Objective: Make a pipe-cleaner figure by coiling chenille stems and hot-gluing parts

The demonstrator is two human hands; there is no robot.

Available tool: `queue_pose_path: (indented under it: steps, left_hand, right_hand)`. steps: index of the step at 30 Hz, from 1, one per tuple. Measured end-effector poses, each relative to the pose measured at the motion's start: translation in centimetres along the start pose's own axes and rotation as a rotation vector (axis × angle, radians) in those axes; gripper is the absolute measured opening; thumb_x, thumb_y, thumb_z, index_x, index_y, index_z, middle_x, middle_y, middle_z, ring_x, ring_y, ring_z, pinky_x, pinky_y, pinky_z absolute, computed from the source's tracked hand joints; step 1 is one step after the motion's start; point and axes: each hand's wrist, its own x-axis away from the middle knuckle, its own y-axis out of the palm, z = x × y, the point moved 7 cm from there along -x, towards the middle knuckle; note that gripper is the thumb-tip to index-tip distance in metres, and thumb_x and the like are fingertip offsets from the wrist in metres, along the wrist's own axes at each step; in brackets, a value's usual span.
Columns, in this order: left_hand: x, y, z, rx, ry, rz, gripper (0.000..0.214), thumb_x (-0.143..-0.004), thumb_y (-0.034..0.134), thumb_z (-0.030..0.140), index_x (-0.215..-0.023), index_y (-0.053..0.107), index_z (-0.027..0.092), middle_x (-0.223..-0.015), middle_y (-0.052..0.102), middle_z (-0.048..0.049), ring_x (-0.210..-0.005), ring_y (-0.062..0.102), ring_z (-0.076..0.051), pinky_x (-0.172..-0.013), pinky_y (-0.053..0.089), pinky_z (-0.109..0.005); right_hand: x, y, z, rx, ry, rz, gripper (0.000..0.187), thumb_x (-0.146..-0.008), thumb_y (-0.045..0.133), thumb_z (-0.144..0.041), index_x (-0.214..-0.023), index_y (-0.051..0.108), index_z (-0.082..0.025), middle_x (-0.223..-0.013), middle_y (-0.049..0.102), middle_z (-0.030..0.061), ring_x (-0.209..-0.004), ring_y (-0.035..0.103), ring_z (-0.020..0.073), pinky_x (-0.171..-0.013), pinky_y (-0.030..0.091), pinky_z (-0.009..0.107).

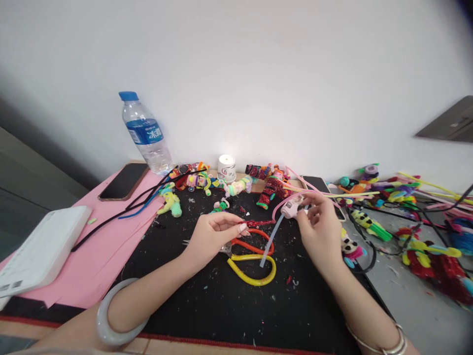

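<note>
I see the left hand [212,232] pinching one end of a red fuzzy wire [260,223] so that it stretches level toward the right hand [320,224]. The right hand's fingers close around a pink bundle [291,208], lifted just above the table [417,315] for a clear view.

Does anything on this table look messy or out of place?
Yes: tiny coloured scraps lie scattered across the black mat, around the left hand pinching a red wire and the right hand holding a pink piece. Nothing looks spilled or broken.
</note>
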Motion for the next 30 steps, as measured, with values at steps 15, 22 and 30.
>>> queue_pose_path:
  steps: [15,22,30]
  left_hand:
    - [-0.1,0.1,-0.4,0.073,-0.032,-0.026,0.019,-0.066,0.077,0.026,-0.077,0.068,0.013,-0.07,0.074,-0.0033,-0.07,0.07,-0.016,-0.067,0.056,-0.023]
    - [-0.2,0.3,-0.7,0.092,-0.06,-0.026,0.02,-0.065,0.078,0.026,-0.076,0.068,0.012,-0.07,0.074,-0.004,-0.07,0.071,-0.016,-0.068,0.055,-0.023]
    - [-0.3,0.1,-0.6,0.018,-0.019,0.003,0.019,-0.064,0.076,0.025,-0.078,0.069,0.013,-0.074,0.074,-0.0057,-0.074,0.07,-0.021,-0.071,0.056,-0.03]
  right_hand:
    - [-8.6,0.9,5.1,0.863,-0.023,-0.414,0.027,-0.086,0.042,-0.021,-0.075,0.066,-0.012,-0.08,0.065,0.018,-0.094,0.053,0.0347,-0.071,0.038,0.04]
    - [-9.5,-5.2,-4.0,0.607,-0.089,-0.229,0.021,-0.089,0.043,-0.019,-0.083,0.063,-0.019,-0.058,0.056,0.0036,-0.053,0.047,0.0158,-0.056,0.033,0.028]
    - [-2.6,6.3,-20.4,0.202,-0.92,-0.509,0.026,-0.085,0.042,-0.005,-0.104,0.056,-0.016,-0.092,0.063,0.0059,-0.078,0.055,0.0172,-0.065,0.039,0.028]
